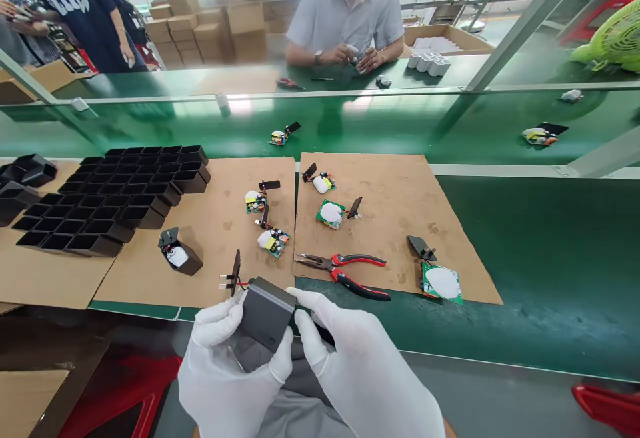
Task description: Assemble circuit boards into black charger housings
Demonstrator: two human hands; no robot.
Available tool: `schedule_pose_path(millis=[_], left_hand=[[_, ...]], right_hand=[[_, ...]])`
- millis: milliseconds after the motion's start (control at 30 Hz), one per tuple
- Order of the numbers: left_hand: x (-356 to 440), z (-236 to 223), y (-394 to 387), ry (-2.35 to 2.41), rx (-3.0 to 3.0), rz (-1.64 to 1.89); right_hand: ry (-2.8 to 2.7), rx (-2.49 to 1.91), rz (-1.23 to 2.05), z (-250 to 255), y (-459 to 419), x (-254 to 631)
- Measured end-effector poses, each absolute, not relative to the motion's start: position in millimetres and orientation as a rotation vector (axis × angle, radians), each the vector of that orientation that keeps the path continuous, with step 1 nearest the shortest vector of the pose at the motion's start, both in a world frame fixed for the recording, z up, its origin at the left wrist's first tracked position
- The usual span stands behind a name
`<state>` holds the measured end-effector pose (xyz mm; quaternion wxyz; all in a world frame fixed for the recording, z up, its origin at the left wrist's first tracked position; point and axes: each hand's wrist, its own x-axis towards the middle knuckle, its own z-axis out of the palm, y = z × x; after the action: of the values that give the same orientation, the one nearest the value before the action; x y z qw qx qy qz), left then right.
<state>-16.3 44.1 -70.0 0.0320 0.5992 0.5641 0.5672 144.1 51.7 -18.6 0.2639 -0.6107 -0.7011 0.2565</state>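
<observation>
A black plastic charger housing is held up in front of me at the table's near edge. My left hand, in a white glove, is closed around its left side and underside. From the housing's left end a plug cap with two metal prongs hangs out on short wires. My right hand, also gloved, pinches the housing's right end; its fingertips partly hide that end. Just beyond lie long-nose pliers with red and black handles. Left of them stands another housing with a board and plug cap partly inside.
Rows of black housings stand at left on cardboard. Several circuit boards with plug caps, such as one board, lie about. Behind is a green conveyor belt with more boards. A co-worker sits across, hands on a small part.
</observation>
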Motion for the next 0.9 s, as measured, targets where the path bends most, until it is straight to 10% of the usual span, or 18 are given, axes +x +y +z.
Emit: schedule_pose_path(millis=[900], left_hand=[[-46,-85,62,2.024,1.937,1.639]], right_hand=[[-1.797,-1.678,0.595,-34,52,169]])
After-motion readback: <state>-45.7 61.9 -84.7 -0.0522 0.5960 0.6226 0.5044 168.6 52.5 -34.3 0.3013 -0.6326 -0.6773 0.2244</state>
